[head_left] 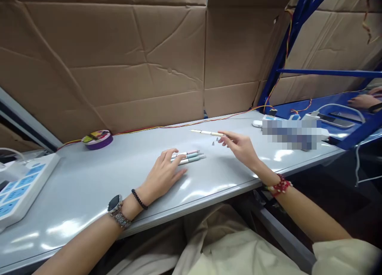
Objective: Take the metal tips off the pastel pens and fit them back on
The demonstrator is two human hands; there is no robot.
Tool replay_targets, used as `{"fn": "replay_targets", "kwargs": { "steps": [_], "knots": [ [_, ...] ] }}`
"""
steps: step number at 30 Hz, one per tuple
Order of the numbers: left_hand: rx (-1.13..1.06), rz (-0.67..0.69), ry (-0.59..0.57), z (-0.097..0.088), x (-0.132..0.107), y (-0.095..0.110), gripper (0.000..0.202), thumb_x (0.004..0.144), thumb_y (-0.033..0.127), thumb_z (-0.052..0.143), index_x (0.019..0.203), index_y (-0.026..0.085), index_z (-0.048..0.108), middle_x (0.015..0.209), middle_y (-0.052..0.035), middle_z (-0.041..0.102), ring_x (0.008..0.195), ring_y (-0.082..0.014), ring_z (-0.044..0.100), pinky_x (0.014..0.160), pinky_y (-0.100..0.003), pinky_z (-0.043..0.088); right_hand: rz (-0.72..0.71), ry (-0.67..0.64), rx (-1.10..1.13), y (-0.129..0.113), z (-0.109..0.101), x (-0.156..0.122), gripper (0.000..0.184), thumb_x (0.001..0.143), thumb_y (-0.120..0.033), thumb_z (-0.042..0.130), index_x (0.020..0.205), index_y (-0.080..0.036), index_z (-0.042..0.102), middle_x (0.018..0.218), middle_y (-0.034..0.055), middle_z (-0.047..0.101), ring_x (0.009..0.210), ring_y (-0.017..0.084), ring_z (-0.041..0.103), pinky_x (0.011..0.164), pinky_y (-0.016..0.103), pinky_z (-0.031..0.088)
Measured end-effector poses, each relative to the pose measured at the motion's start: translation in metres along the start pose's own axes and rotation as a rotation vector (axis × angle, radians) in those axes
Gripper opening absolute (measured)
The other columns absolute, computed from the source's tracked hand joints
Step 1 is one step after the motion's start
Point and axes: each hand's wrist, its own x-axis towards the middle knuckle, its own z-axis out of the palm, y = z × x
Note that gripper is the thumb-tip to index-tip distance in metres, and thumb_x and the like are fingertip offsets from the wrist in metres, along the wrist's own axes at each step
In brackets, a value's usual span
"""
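My right hand [240, 147] pinches a slim cream pen [209, 133] by one end and holds it above the table. Its thin tip points left. Below the pen, two small grey cone-shaped pieces [213, 143] stand on the tabletop. My left hand [162, 174] rests with its fingers apart on several pens [192, 156] that lie side by side, their tips to the right. One of these looks pinkish and others pale green. Fingers cover the rear ends of these pens.
On the grey table [131, 147], a purple roll of tape [98, 139] lies at the back left. A power strip [25, 187] sits at the left edge. Wires [167, 126] run along the cardboard wall [134, 60]. Blue metal posts [276, 68] and another person's hand [361, 101] are right.
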Motion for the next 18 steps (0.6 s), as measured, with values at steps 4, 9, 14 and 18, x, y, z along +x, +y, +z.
{"fn": "replay_targets", "kwargs": {
  "steps": [4,9,14,18],
  "knots": [
    [0.051,-0.006,-0.068,0.003,0.000,-0.002,0.024,0.089,0.033,0.048,0.108,0.019,0.053,0.121,-0.0116,0.043,0.116,-0.0289,0.038,0.096,-0.046,0.039,-0.067,-0.216,-0.124,0.006,0.005,0.011,0.025,0.084,-0.033,0.055,0.102,-0.020,0.068,0.093,0.0048,0.071,0.076,0.018,0.064,0.069,0.029,0.050],
    [-0.054,-0.041,-0.100,0.002,0.000,0.000,0.015,0.089,0.031,0.047,0.093,0.019,0.055,0.113,-0.0098,0.046,0.110,-0.0275,0.040,0.093,-0.044,0.041,-0.048,-0.284,-0.320,0.014,0.013,0.019,0.029,0.085,-0.032,0.054,0.108,-0.020,0.064,0.099,0.0098,0.067,0.093,0.026,0.060,0.073,0.033,0.047],
    [-0.128,-0.057,-0.076,0.001,0.002,0.003,0.014,0.092,0.029,0.041,0.091,0.019,0.051,0.108,-0.0082,0.052,0.105,-0.0252,0.043,0.090,-0.042,0.040,-0.007,-0.340,-0.316,0.026,0.014,0.034,0.008,0.076,-0.015,0.061,0.077,-0.017,0.069,0.079,0.0076,0.069,0.076,0.023,0.062,0.066,0.031,0.046],
    [-0.194,-0.115,-0.064,-0.004,0.002,0.006,0.021,0.096,0.030,0.026,0.094,0.020,0.044,0.083,-0.0029,0.056,0.078,-0.0191,0.052,0.072,-0.033,0.044,0.002,-0.246,-0.191,0.011,0.003,0.021,0.016,0.084,-0.022,0.053,0.079,-0.015,0.067,0.083,0.0071,0.069,0.077,0.020,0.062,0.070,0.031,0.048]
  ]
}}
